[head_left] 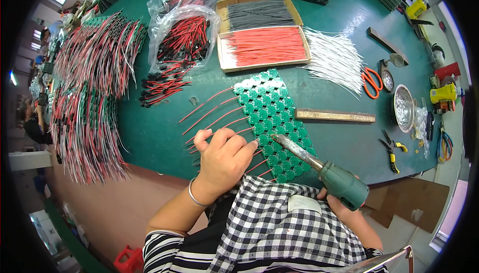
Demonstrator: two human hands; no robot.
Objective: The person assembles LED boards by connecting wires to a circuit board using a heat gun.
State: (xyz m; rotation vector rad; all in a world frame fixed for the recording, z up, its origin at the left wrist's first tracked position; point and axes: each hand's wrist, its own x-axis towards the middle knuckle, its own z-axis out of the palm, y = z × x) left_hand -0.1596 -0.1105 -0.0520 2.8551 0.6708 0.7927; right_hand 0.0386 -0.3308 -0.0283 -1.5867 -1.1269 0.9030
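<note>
Green work surface (pixel 149 140) spreads across the middle of my view, with cardboard trays of red wires (pixel 267 46) and black wires (pixel 260 14) at upper centre and a metal bowl (pixel 403 108) at the right. From my distant seat I see the circuit-board panel (pixel 272 109) at centre, its long axis running from upper centre down and slightly rightward to the checked apron (pixel 264 218). Loose red leads (pixel 208 100) fan out leftward from its left edge.

My left hand (pixel 225 155) is at that edge, fingers curled; I cannot tell whether they pinch a lead. My right hand (pixel 338 206), mostly hidden, has its fingers wrapped around the green handle of the soldering iron (pixel 302 152). That tool lies diagonally, pointing upper left, its tip over the panel, just right of the left fingertips. Of my hands, the left is nearer the tip.
</note>
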